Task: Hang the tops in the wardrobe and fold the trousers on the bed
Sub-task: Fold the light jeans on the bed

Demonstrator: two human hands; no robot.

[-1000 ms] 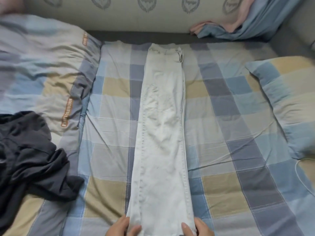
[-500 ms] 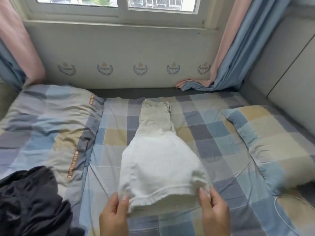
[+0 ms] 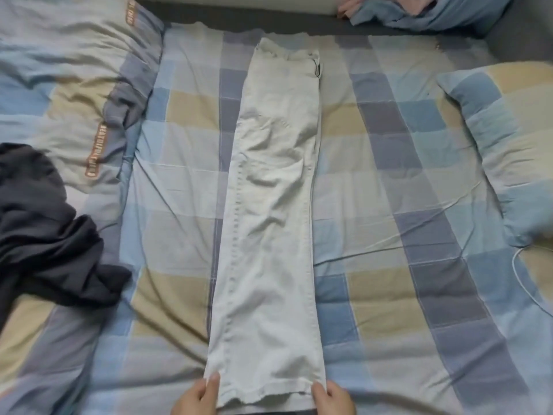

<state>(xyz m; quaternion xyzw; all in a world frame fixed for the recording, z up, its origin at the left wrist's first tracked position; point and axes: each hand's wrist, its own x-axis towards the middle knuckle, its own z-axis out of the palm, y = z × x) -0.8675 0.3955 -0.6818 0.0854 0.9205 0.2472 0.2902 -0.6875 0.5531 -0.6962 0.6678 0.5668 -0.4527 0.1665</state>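
Trousers (image 3: 270, 223) lie lengthwise; waistband apparently farthest away.

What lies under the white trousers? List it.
The white trousers lie flat, lengthwise on the checked bedsheet, which shows on both sides. The left hand and right hand pinch the hem corners. Anything beneath the cloth itself is covered.
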